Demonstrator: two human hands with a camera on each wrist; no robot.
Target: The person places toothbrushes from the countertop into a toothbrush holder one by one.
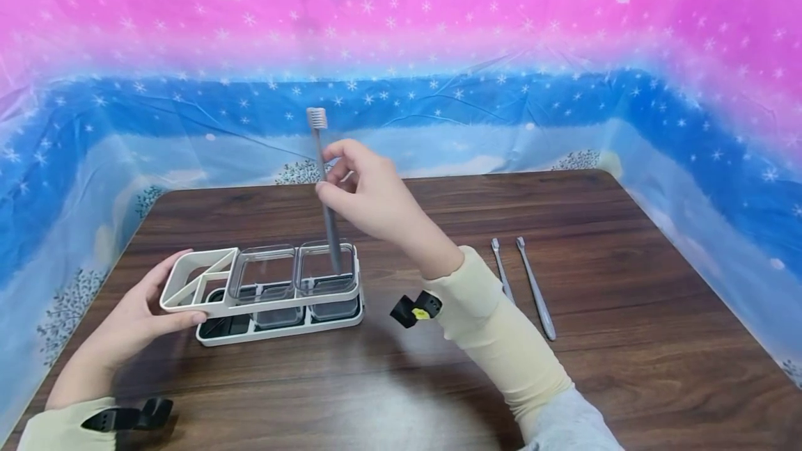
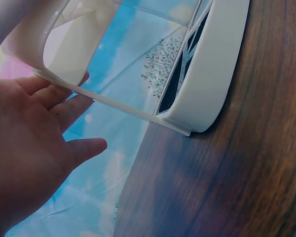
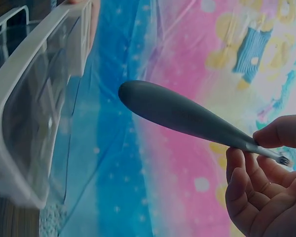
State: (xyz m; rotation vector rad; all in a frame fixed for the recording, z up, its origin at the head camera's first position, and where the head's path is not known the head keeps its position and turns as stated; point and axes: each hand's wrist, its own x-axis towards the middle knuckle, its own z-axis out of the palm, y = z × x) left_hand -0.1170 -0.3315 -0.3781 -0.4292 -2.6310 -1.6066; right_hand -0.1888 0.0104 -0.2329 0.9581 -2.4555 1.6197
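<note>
My left hand [image 1: 125, 315] grips the left end of a white two-tier toothbrush holder [image 1: 219, 308], its thumb along the front and fingers behind. Two clear cups [image 1: 263, 273] sit in the holder's upper frame, beside a left section with slanted dividers. In my right hand [image 1: 370, 190] a grey toothbrush [image 1: 328, 218] is pinched between thumb and fingers. It stands nearly upright, bristles up, and its handle end overlaps the right-hand cup in the head view. The right wrist view shows the thick handle [image 3: 182, 113] pointing away from the fingers, beside the holder.
Two more grey toothbrushes [image 1: 535, 287] lie side by side on the dark wooden table [image 1: 626, 333], right of the holder; the right forearm partly covers one. A pink and blue patterned cloth [image 1: 438, 33] hangs around the back and sides of the table.
</note>
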